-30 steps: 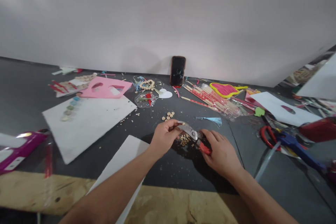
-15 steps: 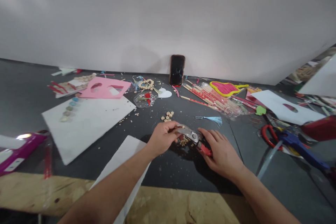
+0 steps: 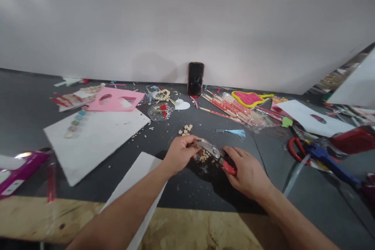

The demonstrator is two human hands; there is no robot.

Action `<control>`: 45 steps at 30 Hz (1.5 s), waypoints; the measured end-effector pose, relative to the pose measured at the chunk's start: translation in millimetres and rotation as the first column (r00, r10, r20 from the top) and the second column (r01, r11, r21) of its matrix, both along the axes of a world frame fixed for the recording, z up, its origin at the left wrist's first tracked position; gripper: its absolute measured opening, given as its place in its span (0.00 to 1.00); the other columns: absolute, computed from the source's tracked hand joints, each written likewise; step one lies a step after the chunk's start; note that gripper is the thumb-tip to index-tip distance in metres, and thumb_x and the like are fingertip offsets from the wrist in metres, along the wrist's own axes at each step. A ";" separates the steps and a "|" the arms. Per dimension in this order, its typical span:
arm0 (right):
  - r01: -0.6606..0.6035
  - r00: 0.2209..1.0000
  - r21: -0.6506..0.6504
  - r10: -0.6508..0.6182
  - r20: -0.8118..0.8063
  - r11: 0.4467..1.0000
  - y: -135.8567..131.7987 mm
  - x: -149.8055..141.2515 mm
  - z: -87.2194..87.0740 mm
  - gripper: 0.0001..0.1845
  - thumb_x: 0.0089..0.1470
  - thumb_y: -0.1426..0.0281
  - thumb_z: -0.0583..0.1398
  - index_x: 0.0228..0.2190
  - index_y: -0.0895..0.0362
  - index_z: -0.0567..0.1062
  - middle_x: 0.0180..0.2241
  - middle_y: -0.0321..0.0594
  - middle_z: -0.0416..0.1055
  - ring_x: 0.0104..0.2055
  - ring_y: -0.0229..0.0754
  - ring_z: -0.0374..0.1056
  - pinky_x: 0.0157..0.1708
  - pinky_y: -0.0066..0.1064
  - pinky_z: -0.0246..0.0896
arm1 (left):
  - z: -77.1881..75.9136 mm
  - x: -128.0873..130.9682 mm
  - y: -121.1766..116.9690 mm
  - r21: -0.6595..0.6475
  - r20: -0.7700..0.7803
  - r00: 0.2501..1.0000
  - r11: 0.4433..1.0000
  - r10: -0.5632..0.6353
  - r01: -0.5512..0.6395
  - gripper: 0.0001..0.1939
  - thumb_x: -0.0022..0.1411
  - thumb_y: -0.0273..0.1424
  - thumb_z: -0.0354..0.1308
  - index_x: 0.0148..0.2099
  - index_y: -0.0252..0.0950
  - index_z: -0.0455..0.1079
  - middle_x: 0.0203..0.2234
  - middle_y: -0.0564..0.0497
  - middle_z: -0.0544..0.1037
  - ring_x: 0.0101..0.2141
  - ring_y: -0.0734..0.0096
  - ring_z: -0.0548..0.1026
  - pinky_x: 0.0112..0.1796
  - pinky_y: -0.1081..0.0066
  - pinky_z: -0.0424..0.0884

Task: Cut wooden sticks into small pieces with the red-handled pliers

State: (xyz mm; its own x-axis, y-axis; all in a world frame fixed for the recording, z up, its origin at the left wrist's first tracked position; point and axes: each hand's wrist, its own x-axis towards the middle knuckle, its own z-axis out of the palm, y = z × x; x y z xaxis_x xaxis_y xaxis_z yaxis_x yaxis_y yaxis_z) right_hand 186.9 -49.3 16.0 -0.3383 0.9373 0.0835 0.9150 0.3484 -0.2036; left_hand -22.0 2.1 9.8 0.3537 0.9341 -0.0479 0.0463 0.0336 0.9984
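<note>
My right hand (image 3: 249,172) is wrapped round the red handles of metal pruning shears (image 3: 215,151), whose blades point left. At the blade tips my left hand (image 3: 180,154) is closed in a pinch; what lies between its fingers is too small to make out. Under the shears lies a heap of small pale wooden pieces (image 3: 204,157) on the dark tabletop. Just beyond my left hand sits a small group of flower-shaped pale beads (image 3: 185,129). A light blue tassel (image 3: 234,133) lies beyond my right hand.
A phone (image 3: 196,79) leans upright against the white wall. Red-patterned sticks (image 3: 234,109) in clear plastic lie at the back. White sheets (image 3: 99,140) and pink cut-out foam (image 3: 117,99) are on the left, with a purple glue gun (image 3: 25,168). Blue-handled scissors (image 3: 331,162) rest at right.
The whole view has shifted slightly, with objects on the table appearing a little further left. Both hands keep nearly the same pose at the shears, which have barely moved.
</note>
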 end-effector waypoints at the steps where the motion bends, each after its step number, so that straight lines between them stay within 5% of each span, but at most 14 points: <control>1: 0.010 1.000 0.007 -0.010 0.004 1.000 0.0 -0.6 -0.4 0.23 0.45 0.70 0.54 0.46 0.57 0.64 0.41 0.46 0.68 0.42 0.47 0.64 0.42 0.36 0.57 | 0.0 0.5 -0.3 0.003 0.004 1.000 1.000 0.010 -0.010 0.07 0.54 0.30 0.54 0.31 0.32 0.72 0.19 0.54 0.72 0.19 0.79 0.64 0.23 0.78 0.59; 13: 0.019 0.999 0.064 -0.018 -0.030 0.998 3.3 -5.2 -4.8 0.24 0.48 0.70 0.53 0.49 0.58 0.61 0.43 0.48 0.66 0.43 0.48 0.62 0.42 0.39 0.56 | 6.8 1.7 -1.2 0.081 -0.052 0.986 0.984 0.161 -0.157 0.08 0.52 0.34 0.57 0.29 0.33 0.71 0.17 0.56 0.69 0.21 0.77 0.65 0.24 0.78 0.60; 23: -0.030 1.000 0.030 0.031 -0.006 0.999 3.5 -1.5 -3.0 0.25 0.52 0.67 0.52 0.52 0.59 0.59 0.46 0.49 0.65 0.46 0.49 0.59 0.44 0.41 0.55 | 3.9 0.8 -0.4 0.093 -0.123 0.987 0.992 0.099 -0.088 0.07 0.52 0.26 0.53 0.33 0.34 0.72 0.21 0.54 0.75 0.21 0.77 0.68 0.25 0.78 0.64; 45: 0.030 0.999 0.064 -0.028 -0.031 0.997 1.4 -5.6 -3.3 0.22 0.47 0.70 0.53 0.47 0.57 0.63 0.42 0.47 0.67 0.42 0.47 0.63 0.41 0.38 0.57 | 5.3 3.0 -3.1 0.108 -0.023 0.992 0.987 0.122 -0.119 0.08 0.52 0.31 0.56 0.34 0.33 0.72 0.22 0.53 0.74 0.23 0.76 0.67 0.26 0.78 0.62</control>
